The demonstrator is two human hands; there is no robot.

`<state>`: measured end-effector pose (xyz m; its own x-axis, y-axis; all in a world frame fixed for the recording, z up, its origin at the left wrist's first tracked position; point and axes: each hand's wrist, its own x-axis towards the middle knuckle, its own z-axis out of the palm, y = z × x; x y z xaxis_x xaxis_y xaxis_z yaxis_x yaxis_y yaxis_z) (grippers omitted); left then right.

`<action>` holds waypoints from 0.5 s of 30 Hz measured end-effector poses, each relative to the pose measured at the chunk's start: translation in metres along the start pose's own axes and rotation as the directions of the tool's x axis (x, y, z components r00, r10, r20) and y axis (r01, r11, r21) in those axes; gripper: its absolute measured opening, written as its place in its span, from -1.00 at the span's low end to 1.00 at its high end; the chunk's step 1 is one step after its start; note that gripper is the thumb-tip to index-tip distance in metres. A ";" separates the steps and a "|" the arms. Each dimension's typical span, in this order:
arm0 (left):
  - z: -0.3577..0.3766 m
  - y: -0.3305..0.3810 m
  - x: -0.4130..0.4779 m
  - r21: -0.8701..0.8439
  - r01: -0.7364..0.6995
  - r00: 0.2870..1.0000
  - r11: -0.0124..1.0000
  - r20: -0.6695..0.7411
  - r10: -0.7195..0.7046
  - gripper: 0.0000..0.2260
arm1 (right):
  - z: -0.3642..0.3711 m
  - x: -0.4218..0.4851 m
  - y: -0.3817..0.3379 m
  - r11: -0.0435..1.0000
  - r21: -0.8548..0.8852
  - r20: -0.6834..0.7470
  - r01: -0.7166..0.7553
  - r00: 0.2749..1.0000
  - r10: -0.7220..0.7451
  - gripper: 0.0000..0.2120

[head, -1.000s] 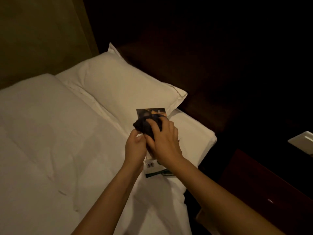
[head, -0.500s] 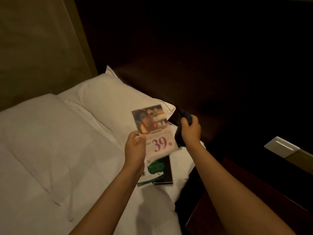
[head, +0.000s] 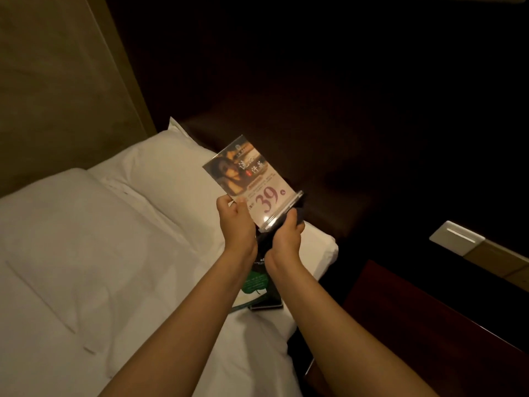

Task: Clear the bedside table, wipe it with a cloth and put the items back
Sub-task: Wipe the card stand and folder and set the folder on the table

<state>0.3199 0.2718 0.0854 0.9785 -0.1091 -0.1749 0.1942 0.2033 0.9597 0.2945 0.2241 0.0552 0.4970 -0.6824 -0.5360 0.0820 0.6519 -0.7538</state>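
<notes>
My left hand (head: 236, 217) pinches the left edge of a clear acrylic sign holder (head: 252, 181) with a photo and a large "39", held tilted above the bed. My right hand (head: 286, 237) grips a dark cloth (head: 299, 214) pressed against the holder's base from below. Most of the cloth is hidden behind the hand and the sign. The dark red bedside table (head: 429, 325) stands at the lower right, apart from both hands.
A white and green leaflet (head: 256, 285) lies on a dark flat item (head: 272, 302) on the white bed (head: 114, 267), under my arms. A white pillow (head: 166, 170) lies by the dark headboard. A white switch plate (head: 455, 237) is at the right.
The sign holder went from lying on the bed to raised and tilted in my left hand. My right hand lifted the cloth away, then brought it under the holder's base. The view shifted right.
</notes>
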 end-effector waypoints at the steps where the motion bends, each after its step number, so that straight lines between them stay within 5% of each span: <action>1: 0.000 -0.002 -0.001 0.041 -0.029 0.999 0.999 0.029 0.028 -0.95 | -0.002 0.001 0.000 0.999 0.023 -0.008 -0.026 1.000 0.026 -0.62; 7: -0.016 -0.021 -0.005 0.134 -0.119 0.984 0.984 0.147 0.099 -0.99 | -0.024 0.021 -0.021 0.985 0.152 -0.034 -0.080 0.996 0.086 -0.62; 11: -0.035 -0.043 0.003 0.168 -0.045 0.994 0.985 0.108 0.027 -0.99 | -0.041 0.040 -0.017 0.988 -0.150 -0.007 0.033 0.999 -0.035 -0.56; 15: -0.061 -0.077 0.013 0.225 0.102 0.995 0.969 -0.018 -0.100 -0.96 | -0.060 0.060 0.014 0.826 -0.546 0.151 0.140 0.986 -0.067 -0.64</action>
<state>0.3216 0.3143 -0.0043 0.9551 -0.1118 -0.2742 0.2722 -0.0330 0.9617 0.2735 0.1724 -0.0108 0.6154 -0.6668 -0.4202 -0.3341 0.2622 -0.9053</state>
